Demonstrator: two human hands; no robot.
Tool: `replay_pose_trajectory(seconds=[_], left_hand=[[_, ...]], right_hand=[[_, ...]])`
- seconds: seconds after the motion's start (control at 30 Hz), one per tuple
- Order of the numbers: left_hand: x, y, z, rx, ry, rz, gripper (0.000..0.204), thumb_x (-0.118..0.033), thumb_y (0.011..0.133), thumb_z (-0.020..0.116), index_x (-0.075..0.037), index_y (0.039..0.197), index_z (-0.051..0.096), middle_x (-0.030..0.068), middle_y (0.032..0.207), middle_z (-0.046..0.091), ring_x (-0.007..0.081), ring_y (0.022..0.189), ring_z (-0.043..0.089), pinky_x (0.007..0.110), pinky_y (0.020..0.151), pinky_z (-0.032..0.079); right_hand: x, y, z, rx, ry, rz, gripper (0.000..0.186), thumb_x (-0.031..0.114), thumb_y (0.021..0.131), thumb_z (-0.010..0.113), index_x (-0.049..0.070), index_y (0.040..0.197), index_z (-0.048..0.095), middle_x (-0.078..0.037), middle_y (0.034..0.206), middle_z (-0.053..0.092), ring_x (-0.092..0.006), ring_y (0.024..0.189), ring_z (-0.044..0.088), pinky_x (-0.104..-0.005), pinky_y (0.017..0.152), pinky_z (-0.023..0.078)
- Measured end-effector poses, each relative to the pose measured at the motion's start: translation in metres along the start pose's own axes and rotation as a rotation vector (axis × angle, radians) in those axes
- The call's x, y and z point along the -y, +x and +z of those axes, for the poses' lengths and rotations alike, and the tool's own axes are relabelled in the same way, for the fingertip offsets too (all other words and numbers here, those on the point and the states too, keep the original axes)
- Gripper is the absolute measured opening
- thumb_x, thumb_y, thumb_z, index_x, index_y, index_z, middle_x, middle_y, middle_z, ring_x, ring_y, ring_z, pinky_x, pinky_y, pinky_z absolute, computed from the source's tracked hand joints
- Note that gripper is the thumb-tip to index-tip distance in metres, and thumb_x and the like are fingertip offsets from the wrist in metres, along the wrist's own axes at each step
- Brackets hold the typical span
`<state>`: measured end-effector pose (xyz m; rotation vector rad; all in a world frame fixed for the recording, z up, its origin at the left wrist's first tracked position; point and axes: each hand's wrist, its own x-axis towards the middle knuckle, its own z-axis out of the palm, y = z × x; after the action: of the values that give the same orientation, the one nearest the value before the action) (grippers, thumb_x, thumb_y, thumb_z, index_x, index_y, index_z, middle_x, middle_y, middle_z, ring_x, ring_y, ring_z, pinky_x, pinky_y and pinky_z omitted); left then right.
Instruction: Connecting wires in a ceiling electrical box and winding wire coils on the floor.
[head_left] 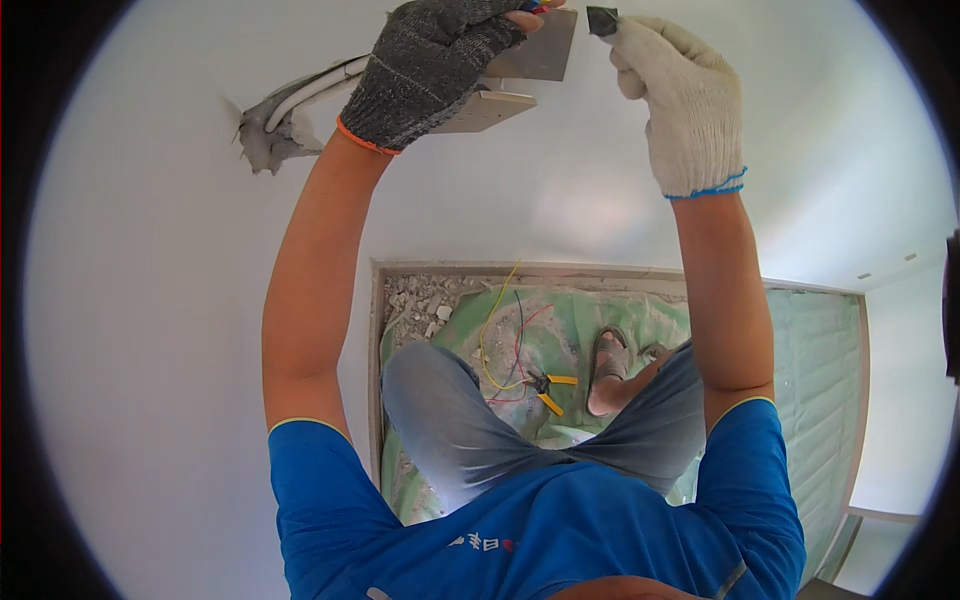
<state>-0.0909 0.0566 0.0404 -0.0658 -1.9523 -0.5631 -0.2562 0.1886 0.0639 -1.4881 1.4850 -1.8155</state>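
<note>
Head view: near right, a small black square (pixel 602 21), likely light and pliable, best held edgewise, is pinched by the white-gloved right hand (pixel 688 95); left, thin coloured wires (pixel 540 7) are gripped by the grey-gloved left hand (pixel 432 68), a silver rectangular plate (pixel 545 48) beyond.

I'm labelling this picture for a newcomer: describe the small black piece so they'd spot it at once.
Start with the white wall and find the right hand near the picture's top, in an off-white glove with a blue edge. Pinched in its grip is the small black piece, roughly square. Its near-black colour sets it apart from the larger, paler plate just to its left.
</note>
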Motion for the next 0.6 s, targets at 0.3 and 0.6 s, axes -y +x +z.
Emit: replay_pose_trajectory(seconds=[0.3,0.6], left_hand=[[-0.002,-0.012,-0.025,0.007,-0.073,-0.077,0.049,-0.015,0.097,0.062,-0.006,0.143,0.046,0.0044,0.104,0.066,0.0099,0.089,0.061,0.027,0.083,0.053],[-0.042,-0.001,-0.016,-0.111,0.033,-0.267,0.048,-0.012,0.097,0.062,-0.006,0.141,0.046,0.0031,0.103,0.064,0.0085,0.088,0.06,0.027,0.085,0.051]], right_hand=[[0.072,0.031,0.029,0.139,-0.416,-0.158,0.024,0.02,0.081,0.064,-0.003,0.078,0.071,-0.003,0.062,0.062,-0.0103,0.06,0.055,-0.0267,0.057,0.046],[0.094,0.029,0.028,0.291,-0.77,-0.251,0.029,0.022,0.079,0.065,-0.006,0.08,0.07,-0.011,0.063,0.066,-0.0142,0.057,0.059,-0.0307,0.056,0.05]])
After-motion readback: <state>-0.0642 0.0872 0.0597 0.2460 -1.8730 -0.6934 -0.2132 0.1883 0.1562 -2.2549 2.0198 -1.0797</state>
